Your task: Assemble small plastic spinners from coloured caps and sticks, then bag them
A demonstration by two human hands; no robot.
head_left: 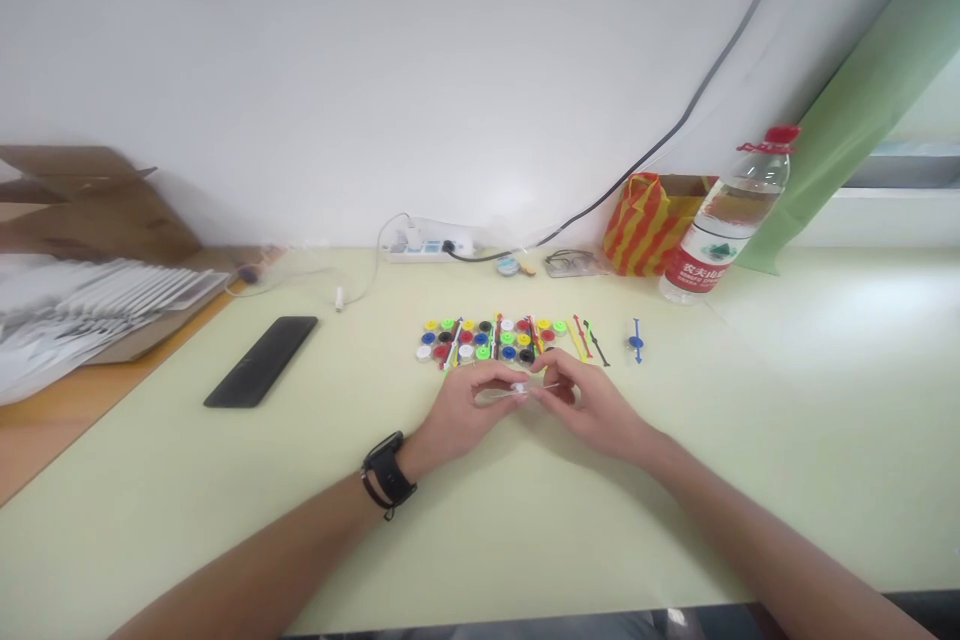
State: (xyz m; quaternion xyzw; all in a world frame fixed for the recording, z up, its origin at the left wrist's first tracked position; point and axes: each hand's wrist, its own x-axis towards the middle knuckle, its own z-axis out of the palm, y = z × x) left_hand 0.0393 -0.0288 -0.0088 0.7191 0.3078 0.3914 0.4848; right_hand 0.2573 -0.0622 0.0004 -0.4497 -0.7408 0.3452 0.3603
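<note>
Just in front of the rows of small parts, my left hand (469,405) pinches a small white spinner piece (519,388) between thumb and fingers. My right hand (589,400) closes on the same piece from the other side, its thumb and index finger at the white knob. Thin pale arms stick out from the knob on both sides; the fingertips hide part of them. Beyond the hands lie several round discs (466,352) in white, yellow, red, blue, green and black, with coloured arrow pointers (581,338) among and beside them. A blue arrow on a blue disc (636,342) lies apart on the right.
A black phone-like slab (261,362) lies at left, near an open carton (90,200) and stacked white packets (97,295). Along the wall are a power strip (427,248), a striped bag (645,225) and a large water bottle (724,225). A white cable (375,265) trails across the table.
</note>
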